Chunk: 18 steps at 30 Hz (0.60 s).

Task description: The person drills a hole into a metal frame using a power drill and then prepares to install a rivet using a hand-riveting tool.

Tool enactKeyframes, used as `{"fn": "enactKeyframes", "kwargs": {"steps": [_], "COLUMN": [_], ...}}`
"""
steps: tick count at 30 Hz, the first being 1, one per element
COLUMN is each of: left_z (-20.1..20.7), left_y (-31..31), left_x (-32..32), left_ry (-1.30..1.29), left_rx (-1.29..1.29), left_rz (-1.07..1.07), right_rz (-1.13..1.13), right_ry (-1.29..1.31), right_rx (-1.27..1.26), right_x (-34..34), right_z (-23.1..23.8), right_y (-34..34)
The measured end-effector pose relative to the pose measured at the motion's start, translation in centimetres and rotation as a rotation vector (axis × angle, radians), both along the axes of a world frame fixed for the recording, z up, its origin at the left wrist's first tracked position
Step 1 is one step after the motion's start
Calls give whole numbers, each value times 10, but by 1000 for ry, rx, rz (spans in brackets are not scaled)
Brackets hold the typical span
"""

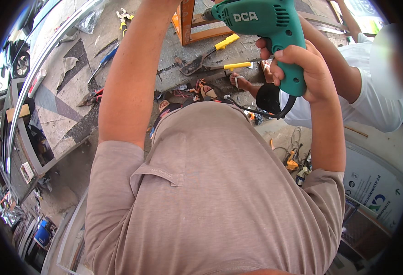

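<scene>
the green drill [281, 41] is held above the desk [75, 117], over its near edge and to the right, lying sideways with its chuck toward the left. the right hand [307, 68] is wrapped around its handle; a black cord [287, 107] hangs from the handle's base. the left forearm reaches past the top of the view, so whether the left hand grasps anything cannot be told. the chuck is just beside an orange frame [183, 23]; contact is unclear. below that, by the desk's near edge, lies a cutter with yellow handles [192, 68]. farther left are red-handled pliers [89, 98] near that edge, a blue-handled tool [108, 56] and yellow-handled pliers [123, 26]. a person in a white shirt [348, 110] is on the right.
</scene>
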State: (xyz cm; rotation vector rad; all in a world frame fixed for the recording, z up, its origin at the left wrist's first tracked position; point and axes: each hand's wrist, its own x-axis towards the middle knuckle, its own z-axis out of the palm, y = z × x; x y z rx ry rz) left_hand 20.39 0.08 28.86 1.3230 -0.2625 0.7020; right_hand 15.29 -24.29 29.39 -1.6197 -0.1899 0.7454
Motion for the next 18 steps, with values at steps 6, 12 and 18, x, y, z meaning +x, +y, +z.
{"fn": "enactKeyframes", "kwargs": {"steps": [6, 12, 18], "left_z": [4, 3, 3], "left_y": [-2, -1, -3], "left_x": [-1, -3, -5], "left_ry": [4, 32, 47], "left_rx": [-21, -18, -1], "left_rz": [-18, 16, 58], "right_rz": [13, 8, 45], "right_ry": [31, 40, 41], "right_rx": [13, 7, -45], "right_x": [0, 1, 9], "right_z": [3, 3, 11], "right_y": [-1, -3, 0]}}
